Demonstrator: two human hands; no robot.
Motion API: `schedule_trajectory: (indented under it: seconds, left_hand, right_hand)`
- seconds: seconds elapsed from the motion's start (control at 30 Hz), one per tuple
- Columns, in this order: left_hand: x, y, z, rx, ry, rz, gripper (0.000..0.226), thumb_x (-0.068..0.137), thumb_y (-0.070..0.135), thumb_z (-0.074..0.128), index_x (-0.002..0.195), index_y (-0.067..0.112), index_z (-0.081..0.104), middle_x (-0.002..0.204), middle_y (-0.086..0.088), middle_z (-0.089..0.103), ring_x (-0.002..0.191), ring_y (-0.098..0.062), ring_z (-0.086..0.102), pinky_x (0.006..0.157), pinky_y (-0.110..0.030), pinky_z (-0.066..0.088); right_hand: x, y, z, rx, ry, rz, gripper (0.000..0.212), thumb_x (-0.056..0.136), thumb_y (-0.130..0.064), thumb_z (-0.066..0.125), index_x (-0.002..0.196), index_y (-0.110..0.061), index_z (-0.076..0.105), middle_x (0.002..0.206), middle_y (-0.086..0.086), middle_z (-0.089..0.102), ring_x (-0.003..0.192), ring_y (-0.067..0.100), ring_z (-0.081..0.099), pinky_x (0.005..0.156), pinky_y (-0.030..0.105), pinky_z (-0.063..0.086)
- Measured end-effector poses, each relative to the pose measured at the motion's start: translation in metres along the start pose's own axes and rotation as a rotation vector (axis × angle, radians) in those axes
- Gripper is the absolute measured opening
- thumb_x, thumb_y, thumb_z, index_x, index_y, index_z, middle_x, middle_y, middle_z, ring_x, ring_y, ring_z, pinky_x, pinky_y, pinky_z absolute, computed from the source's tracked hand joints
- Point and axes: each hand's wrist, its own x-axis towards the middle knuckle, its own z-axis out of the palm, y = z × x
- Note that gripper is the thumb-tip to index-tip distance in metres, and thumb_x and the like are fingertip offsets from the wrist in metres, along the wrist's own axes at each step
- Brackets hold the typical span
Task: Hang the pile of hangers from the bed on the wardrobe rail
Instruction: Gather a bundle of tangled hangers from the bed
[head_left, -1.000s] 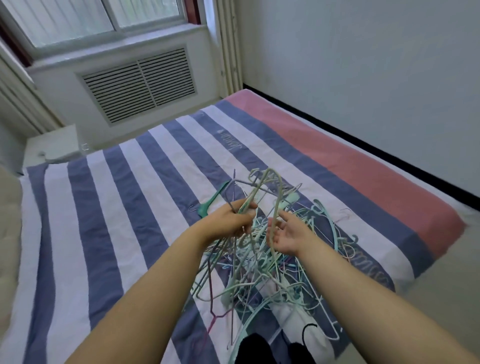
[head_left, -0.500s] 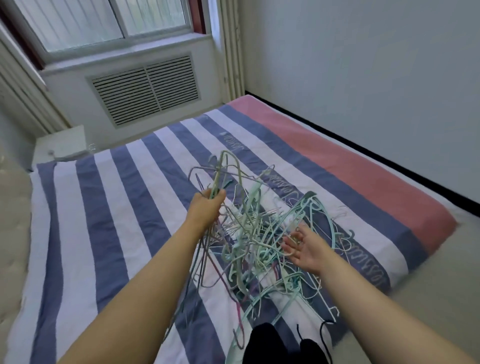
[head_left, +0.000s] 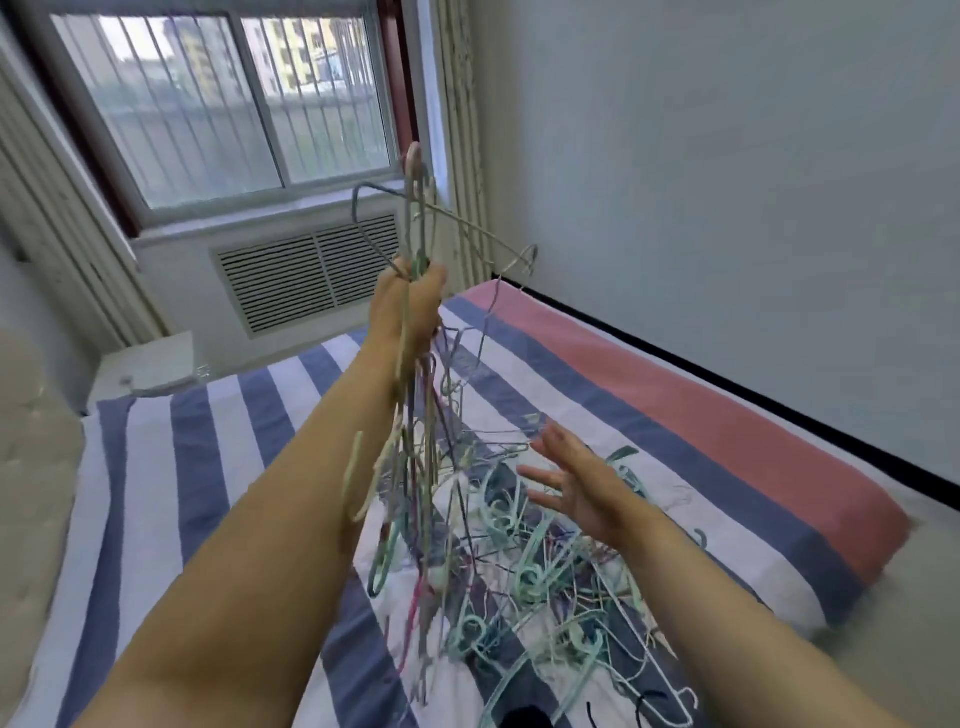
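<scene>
- Head view: the left hand (head_left: 408, 306) is raised above the bed (head_left: 208, 452), its fingers curled tight round the upper parts of a bunch of hangers (head_left: 415, 415).
- The hooks and shoulders of that bunch stick up above the fist, in front of the window (head_left: 228, 104); the rest dangles below the hand in a long tangled string.
- The lower end of the string reaches down into the pile of hangers (head_left: 545, 582), which lies on the striped sheet near the bed's near edge, toward its right side. Whether the hanging ones are hooked into the pile cannot be told.
- The pile is a loose knot of thin hangers, mostly pale green and white, with some purple and a pink one among them.
- The right hand (head_left: 576, 483) hovers over the right part of the pile, fingers spread and straight, holding nothing.
- A pink band (head_left: 675, 395) runs along the bed's right edge, beside the wall.
- Under the window sits a slatted vent (head_left: 306, 273); a small white stand (head_left: 150, 364) is at the bed's far left corner.
</scene>
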Motion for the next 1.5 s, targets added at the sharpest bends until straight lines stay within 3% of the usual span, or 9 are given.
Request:
schedule_trajectory:
  seconds: [0.27, 0.57, 0.67, 0.87, 1.1, 1.27, 1.37, 1.43, 1.5]
  left_hand:
    - [-0.013, 0.074, -0.025, -0.249, -0.209, 0.153, 0.013, 0.099, 0.020, 0.050, 0.096, 0.009, 0.057, 0.056, 0.003, 0.035, 0.048, -0.014, 0.034, 0.046, -0.025, 0.034]
    - [-0.012, 0.049, -0.039, -0.229, -0.289, 0.118, 0.012, 0.092, 0.023, 0.051, 0.092, 0.014, 0.059, 0.054, 0.007, 0.029, 0.047, -0.011, 0.027, 0.047, -0.022, 0.027]
    - [-0.004, 0.039, -0.030, -0.225, -0.257, 0.105, 0.012, 0.094, 0.021, 0.051, 0.095, 0.013, 0.059, 0.054, 0.007, 0.033, 0.047, -0.011, 0.029, 0.048, -0.023, 0.029]
    - [0.018, 0.028, -0.016, -0.296, -0.284, 0.059, 0.014, 0.089, 0.024, 0.054, 0.094, 0.015, 0.064, 0.060, 0.001, 0.031, 0.047, -0.010, 0.028, 0.047, -0.023, 0.027]
    - [0.044, 0.044, -0.019, -0.316, -0.319, 0.079, 0.017, 0.090, 0.021, 0.053, 0.099, 0.011, 0.063, 0.068, -0.005, 0.023, 0.049, -0.008, 0.024, 0.046, -0.022, 0.022]
    - [0.045, 0.036, -0.031, -0.380, -0.345, 0.005, 0.021, 0.088, 0.022, 0.051, 0.102, 0.010, 0.060, 0.064, -0.002, 0.021, 0.046, -0.008, 0.023, 0.054, -0.032, 0.012]
    - [0.038, 0.028, -0.048, -0.401, -0.369, -0.017, 0.021, 0.088, 0.023, 0.048, 0.102, 0.010, 0.057, 0.060, 0.001, 0.022, 0.044, -0.008, 0.022, 0.056, -0.033, 0.012]
    - [0.036, 0.021, -0.065, -0.404, -0.362, -0.022, 0.020, 0.089, 0.021, 0.048, 0.101, 0.010, 0.059, 0.057, 0.003, 0.031, 0.044, -0.008, 0.025, 0.051, -0.028, 0.017]
    - [0.036, 0.010, -0.085, -0.405, -0.333, -0.036, 0.019, 0.088, 0.016, 0.050, 0.099, 0.011, 0.065, 0.061, -0.002, 0.037, 0.044, -0.010, 0.031, 0.047, -0.023, 0.029]
  right_hand:
    - [0.009, -0.022, 0.000, 0.045, 0.268, -0.103, 0.024, 0.097, -0.033, 0.053, 0.117, -0.019, 0.053, 0.125, 0.007, 0.059, 0.097, 0.024, 0.062, 0.080, 0.037, 0.048]
    - [0.029, 0.021, -0.020, -0.621, 0.125, 0.092, 0.093, 0.084, -0.011, 0.071, 0.152, -0.026, 0.009, 0.159, 0.007, 0.014, 0.138, 0.030, 0.031, 0.107, 0.044, 0.037]
    - [0.040, 0.036, -0.032, -0.727, 0.084, 0.115, 0.114, 0.076, -0.026, 0.079, 0.152, -0.026, -0.005, 0.161, 0.005, 0.004, 0.144, 0.028, 0.020, 0.115, 0.043, 0.027]
    - [0.077, 0.030, -0.066, -0.864, 0.196, 0.130, 0.126, 0.069, -0.051, 0.078, 0.152, -0.021, -0.011, 0.160, 0.007, -0.003, 0.146, 0.028, 0.011, 0.116, 0.045, 0.021]
    - [0.124, -0.013, -0.063, -0.988, 0.088, 0.040, 0.127, 0.071, -0.050, 0.078, 0.149, -0.026, -0.019, 0.160, 0.001, -0.013, 0.148, 0.026, -0.002, 0.117, 0.051, 0.016]
    - [0.146, -0.021, -0.028, -0.608, -0.052, 0.044, 0.113, 0.082, -0.026, 0.074, 0.150, -0.029, -0.017, 0.160, 0.005, 0.009, 0.143, 0.029, 0.024, 0.108, 0.045, 0.032]
    - [0.153, -0.009, -0.007, -0.510, -0.062, 0.147, 0.077, 0.090, -0.025, 0.066, 0.149, -0.031, 0.017, 0.136, 0.005, 0.043, 0.096, 0.025, 0.060, 0.068, 0.030, 0.048]
    - [0.155, 0.003, 0.004, -0.600, -0.032, 0.175, 0.028, 0.092, -0.034, 0.061, 0.117, -0.021, 0.054, 0.099, 0.006, 0.057, 0.066, 0.016, 0.054, 0.057, 0.026, 0.041]
    - [0.163, 0.016, 0.008, -0.752, 0.041, 0.065, 0.028, 0.093, -0.038, 0.057, 0.082, -0.013, 0.059, 0.073, 0.009, 0.056, 0.060, 0.018, 0.051, 0.058, 0.029, 0.043]
